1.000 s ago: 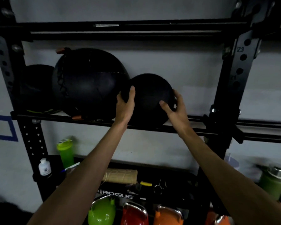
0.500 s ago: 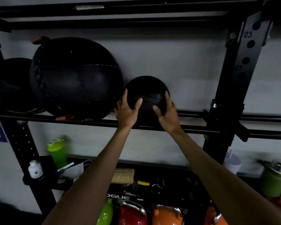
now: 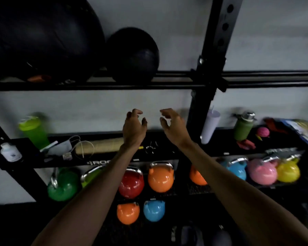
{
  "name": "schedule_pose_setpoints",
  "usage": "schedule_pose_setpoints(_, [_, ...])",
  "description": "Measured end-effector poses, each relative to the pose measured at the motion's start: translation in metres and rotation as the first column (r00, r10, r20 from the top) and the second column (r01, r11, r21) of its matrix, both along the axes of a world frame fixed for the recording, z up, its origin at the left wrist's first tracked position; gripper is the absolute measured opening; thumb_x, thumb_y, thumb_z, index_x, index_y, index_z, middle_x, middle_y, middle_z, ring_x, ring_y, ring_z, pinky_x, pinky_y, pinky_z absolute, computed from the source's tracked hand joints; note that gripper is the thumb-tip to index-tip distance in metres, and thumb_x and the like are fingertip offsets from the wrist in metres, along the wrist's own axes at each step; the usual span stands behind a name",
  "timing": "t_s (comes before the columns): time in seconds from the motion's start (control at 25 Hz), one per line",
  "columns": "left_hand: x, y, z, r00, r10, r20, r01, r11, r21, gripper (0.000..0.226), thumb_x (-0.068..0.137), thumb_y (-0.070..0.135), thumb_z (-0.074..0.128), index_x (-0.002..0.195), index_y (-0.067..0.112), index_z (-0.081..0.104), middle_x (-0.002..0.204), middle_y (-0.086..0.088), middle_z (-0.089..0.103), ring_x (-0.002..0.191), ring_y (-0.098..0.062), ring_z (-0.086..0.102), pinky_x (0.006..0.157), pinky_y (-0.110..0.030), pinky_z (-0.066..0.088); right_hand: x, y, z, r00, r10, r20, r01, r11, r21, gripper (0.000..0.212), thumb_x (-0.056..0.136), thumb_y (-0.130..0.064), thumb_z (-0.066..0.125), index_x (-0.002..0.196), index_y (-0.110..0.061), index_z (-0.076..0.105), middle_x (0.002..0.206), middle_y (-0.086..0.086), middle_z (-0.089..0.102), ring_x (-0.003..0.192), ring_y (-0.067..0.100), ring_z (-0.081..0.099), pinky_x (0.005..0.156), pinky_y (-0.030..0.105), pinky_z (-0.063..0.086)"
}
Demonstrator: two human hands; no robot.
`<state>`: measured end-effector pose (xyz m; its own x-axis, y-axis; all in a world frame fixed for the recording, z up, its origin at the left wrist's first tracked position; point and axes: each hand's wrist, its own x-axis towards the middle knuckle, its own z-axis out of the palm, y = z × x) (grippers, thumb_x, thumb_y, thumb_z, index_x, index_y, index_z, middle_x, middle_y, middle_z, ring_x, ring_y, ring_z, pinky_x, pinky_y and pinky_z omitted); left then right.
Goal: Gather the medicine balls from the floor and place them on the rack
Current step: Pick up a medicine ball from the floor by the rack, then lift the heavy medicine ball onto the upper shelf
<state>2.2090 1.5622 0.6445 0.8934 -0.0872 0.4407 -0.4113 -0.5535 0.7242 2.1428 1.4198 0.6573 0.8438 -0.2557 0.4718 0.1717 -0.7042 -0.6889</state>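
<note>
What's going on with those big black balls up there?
A person is putting medicine balls away. The small black ball sits on the rack beside the big black ball. The left hand and right hand are below it, fingers loosely curled, holding nothing. Colourful kettlebells sit underneath.

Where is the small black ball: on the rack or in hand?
On the rack. The small black ball rests on its bars beside the big ball; the left hand and right hand are below it, empty.
</note>
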Motion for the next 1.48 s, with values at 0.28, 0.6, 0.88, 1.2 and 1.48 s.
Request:
schedule_pose_setpoints(0.28, [-0.105, -0.04, -0.147, 0.918, -0.179, -0.353, 0.255, 0.949, 0.183, 0.013, 0.089, 0.017, 0.064, 0.102, 0.014, 0.066, 0.1, -0.009, 0.072, 0.098, -0.029, 0.067, 0.08, -0.037, 0.05, -0.129, -0.05, -0.165, 0.904, -0.097, -0.416, 0.14, 0.987, 0.074, 0.027, 0.088, -0.023, 0.056, 0.108, -0.008, 0.068, 0.101, 0.012, 0.074, 0.097, 0.034, 0.071, 0.083, 0.047, 0.056])
schedule_pose_setpoints(0.6, [-0.203, -0.124, -0.276, 0.758, -0.109, -0.643, 0.374, 0.881, 0.29, 0.014, 0.091, 0.024, 0.061, 0.102, 0.017, 0.067, 0.104, -0.006, 0.072, 0.101, -0.028, 0.066, 0.078, -0.032, 0.046, -0.219, -0.129, -0.267, 0.708, -0.034, -0.705, 0.207, 0.965, 0.162, 0.026, 0.096, -0.018, 0.056, 0.118, -0.008, 0.065, 0.11, 0.014, 0.073, 0.106, 0.033, 0.067, 0.086, 0.04, 0.053])
schedule_pose_setpoints(0.88, [-0.282, -0.186, -0.388, 0.515, 0.08, -0.854, 0.372, 0.876, 0.306, 0.015, 0.093, 0.03, 0.06, 0.102, 0.019, 0.066, 0.109, -0.006, 0.071, 0.1, -0.027, 0.067, 0.081, -0.032, 0.05, -0.286, -0.213, -0.36, 0.46, 0.106, -0.882, 0.18, 0.961, 0.209, 0.028, 0.102, -0.013, 0.044, 0.112, 0.006, 0.061, 0.112, 0.024, 0.066, 0.103, 0.042, 0.061, 0.074, 0.042, 0.043])
schedule_pose_setpoints(1.2, [-0.287, -0.219, -0.536, 0.378, 0.169, -0.91, 0.313, 0.902, 0.297, 0.02, 0.093, 0.023, 0.063, 0.107, 0.01, 0.068, 0.111, -0.015, 0.07, 0.106, -0.032, 0.065, 0.089, -0.039, 0.051, -0.284, -0.242, -0.52, 0.257, 0.167, -0.952, 0.276, 0.931, 0.238, 0.024, 0.097, -0.019, 0.047, 0.074, -0.021, 0.054, 0.088, 0.011, 0.057, 0.085, 0.027, 0.056, 0.076, 0.037, 0.044])
schedule_pose_setpoints(1.48, [-0.222, -0.213, -0.752, 0.377, 0.195, -0.905, 0.197, 0.938, 0.284, 0.056, 0.097, 0.034, 0.059, 0.144, 0.009, 0.042, 0.14, -0.022, 0.048, 0.129, -0.039, 0.048, 0.107, -0.046, 0.041, -0.207, -0.23, -0.745, 0.274, 0.107, -0.956, 0.496, 0.836, 0.236, 0.069, 0.089, -0.045, 0.065, 0.143, -0.007, 0.043, 0.139, 0.019, 0.056, 0.125, 0.037, 0.056, 0.098, 0.04, 0.048])
